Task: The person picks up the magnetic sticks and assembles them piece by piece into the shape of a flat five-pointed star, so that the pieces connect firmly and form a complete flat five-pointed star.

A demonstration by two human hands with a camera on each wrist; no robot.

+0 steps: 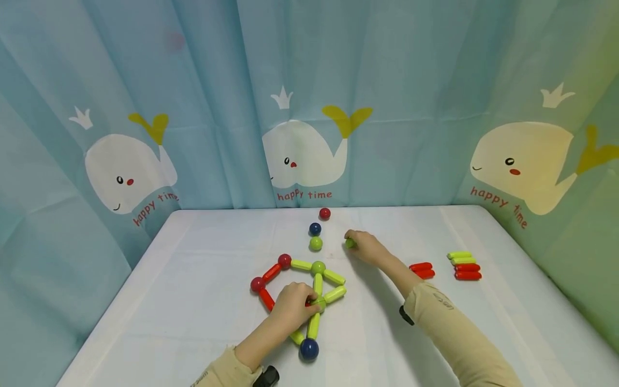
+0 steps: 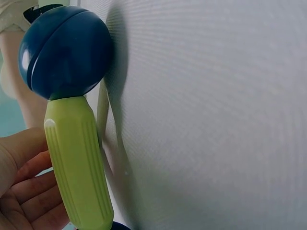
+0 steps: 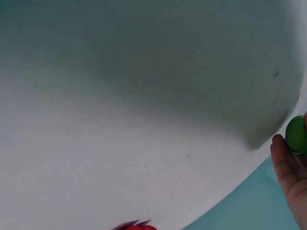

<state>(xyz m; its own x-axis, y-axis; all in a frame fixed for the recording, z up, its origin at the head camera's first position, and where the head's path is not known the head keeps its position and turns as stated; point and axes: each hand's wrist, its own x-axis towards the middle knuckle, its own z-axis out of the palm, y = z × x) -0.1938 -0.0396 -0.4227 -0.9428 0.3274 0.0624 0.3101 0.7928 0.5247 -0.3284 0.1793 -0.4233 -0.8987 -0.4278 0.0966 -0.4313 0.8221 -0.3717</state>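
Observation:
A flat frame of magnetic sticks and balls lies on the white table. My left hand (image 1: 292, 307) reaches over it, thumb and forefinger pinching a green ball (image 1: 321, 305); a bit of red stick shows between the fingers. Nearest me in the frame is a dark blue ball (image 1: 309, 349), joined to a green stick (image 2: 79, 163) that runs past the left hand's fingers in the left wrist view. Part of the frame is hidden under that hand. Further back, my right hand (image 1: 368, 248) holds another green ball (image 3: 296, 135) close over the table.
A red ball (image 1: 325, 214), a blue ball (image 1: 315, 229) and a loose green ball (image 1: 316, 243) stand in a row at the back. On the right lie red sticks (image 1: 422, 270) by the right forearm and a stack of green and red sticks (image 1: 465, 266). A whale-print curtain (image 1: 406, 80) hangs behind.

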